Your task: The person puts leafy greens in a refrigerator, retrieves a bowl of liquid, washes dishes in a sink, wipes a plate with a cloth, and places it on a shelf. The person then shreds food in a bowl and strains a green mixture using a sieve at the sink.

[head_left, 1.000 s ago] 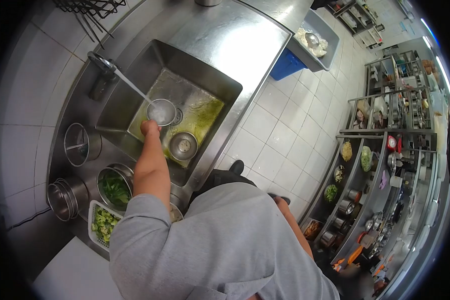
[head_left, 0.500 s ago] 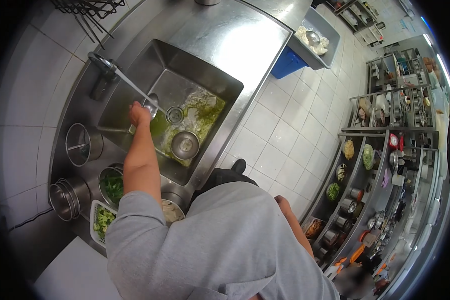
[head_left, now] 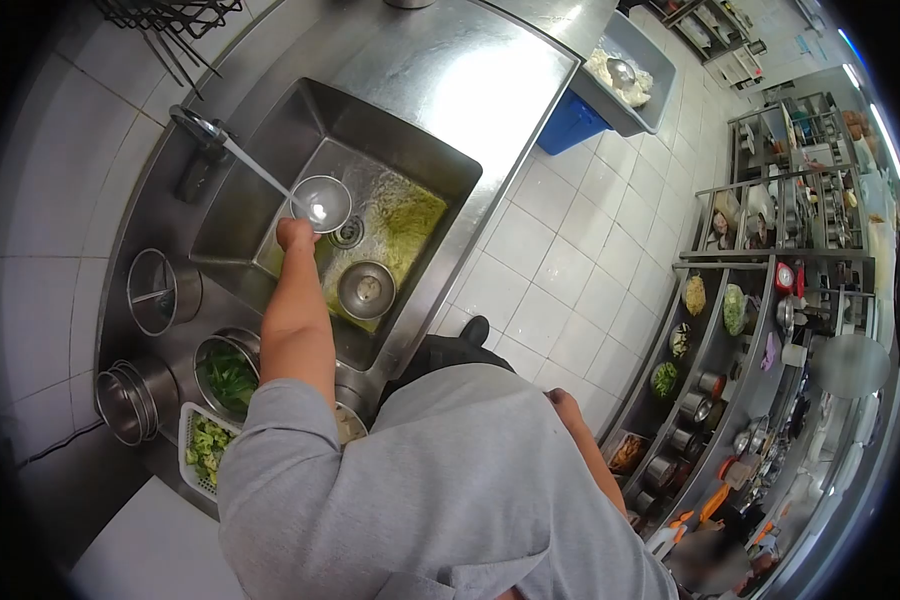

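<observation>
My left hand (head_left: 297, 234) is closed on the rim of a round metal bowl (head_left: 325, 203), held in the sink (head_left: 410, 150). The stream from the tap (head_left: 198, 125) runs into this bowl. Close to my hand is the drain (head_left: 348, 232). A second metal bowl (head_left: 367, 290) rests on the sink bottom, among yellow-green water. My right hand (head_left: 566, 405) hangs at my side, away from the sink; its fingers are mostly hidden.
Left of the sink stand a metal pot with green leaves (head_left: 228, 375), a white basket of chopped greens (head_left: 207, 447) and stacked metal pots (head_left: 130, 400). A grey tub (head_left: 660, 90) stands beyond the counter. Shelves with food containers (head_left: 705, 380) line the right.
My left hand has moved right with the metal bowl, bringing it under the water and turning its inside into view. Pale residue on the sink bottom has thinned. My right hand stays put.
</observation>
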`<state>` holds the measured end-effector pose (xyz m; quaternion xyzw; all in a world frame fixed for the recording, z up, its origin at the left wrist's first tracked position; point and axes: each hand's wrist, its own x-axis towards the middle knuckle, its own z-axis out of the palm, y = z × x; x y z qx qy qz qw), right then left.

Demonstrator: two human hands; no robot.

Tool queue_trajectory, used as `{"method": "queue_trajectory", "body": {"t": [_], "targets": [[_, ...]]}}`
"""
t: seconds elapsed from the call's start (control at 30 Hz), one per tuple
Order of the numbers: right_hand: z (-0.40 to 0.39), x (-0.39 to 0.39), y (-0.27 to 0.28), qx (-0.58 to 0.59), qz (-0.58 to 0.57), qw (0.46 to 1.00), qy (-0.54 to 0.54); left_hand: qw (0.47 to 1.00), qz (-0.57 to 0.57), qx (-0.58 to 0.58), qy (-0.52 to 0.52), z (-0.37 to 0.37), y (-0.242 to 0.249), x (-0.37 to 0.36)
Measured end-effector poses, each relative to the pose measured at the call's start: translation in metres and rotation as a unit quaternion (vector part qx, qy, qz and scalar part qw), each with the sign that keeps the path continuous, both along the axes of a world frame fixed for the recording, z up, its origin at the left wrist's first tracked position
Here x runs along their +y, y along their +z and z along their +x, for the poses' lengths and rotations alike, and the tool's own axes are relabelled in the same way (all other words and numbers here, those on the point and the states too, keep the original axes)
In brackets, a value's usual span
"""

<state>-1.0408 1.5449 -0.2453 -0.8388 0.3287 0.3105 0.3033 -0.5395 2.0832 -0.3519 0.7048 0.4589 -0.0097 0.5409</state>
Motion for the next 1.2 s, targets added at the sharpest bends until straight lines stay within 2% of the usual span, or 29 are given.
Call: {"method": "queue_trajectory", "body": {"t": [0.03,0.1,0.17,0.3,0.43,0.53,0.6,0.63,0.7,0.73,0.8,0.9,1.03,1.1,1.2], "targets": [[-0.003,0.0,-0.004,-0.001,-0.002,1.0,0.002,1.0,0.0,0.001,0.0,0.002,-0.014,0.003],[-0.006,0.0,-0.007,-0.001,-0.003,1.0,0.004,0.994,-0.069,-0.012,0.08,0.006,-0.033,0.007],[-0.007,0.003,-0.006,-0.01,-0.004,1.0,0.018,0.99,-0.104,-0.004,0.097,0.007,-0.044,0.011],[-0.018,0.0,-0.021,-0.023,0.008,0.999,0.021,0.972,-0.184,0.0,0.146,0.004,-0.042,0.011],[-0.017,0.003,-0.018,-0.03,-0.014,0.999,0.021,0.97,-0.184,0.012,0.161,0.009,-0.051,0.016],[-0.014,0.001,-0.011,-0.017,-0.014,1.0,0.016,0.985,-0.14,0.015,0.101,0.014,-0.051,0.02],[-0.012,0.0,-0.009,-0.017,-0.01,0.999,0.029,0.995,-0.029,-0.1,0.003,0.018,-0.049,0.021],[-0.01,0.002,-0.009,-0.019,-0.004,1.0,0.022,0.995,-0.028,-0.1,0.003,0.021,-0.048,0.023],[-0.012,0.002,-0.016,-0.022,0.004,1.0,0.016,0.966,0.175,-0.117,-0.15,0.027,-0.046,0.028],[-0.012,0.001,-0.019,-0.027,0.0,0.999,0.025,0.966,0.176,-0.118,-0.149,0.025,-0.046,0.029],[-0.011,0.0,-0.024,-0.041,-0.007,0.998,0.038,0.939,0.264,-0.107,-0.193,0.012,-0.01,0.019],[-0.012,-0.001,-0.035,-0.055,0.008,0.998,0.029,0.917,0.321,-0.091,-0.22,-0.008,0.014,0.011],[0.003,0.001,-0.021,-0.026,0.018,0.999,0.04,0.907,0.361,-0.029,-0.216,-0.036,0.029,-0.002],[0.003,-0.01,-0.033,-0.039,0.031,0.997,0.053,0.879,0.404,0.011,-0.253,-0.046,0.025,-0.004],[0.002,-0.026,-0.049,-0.046,0.017,0.997,0.067,0.873,0.417,0.023,-0.25,-0.06,0.043,-0.01]]}}
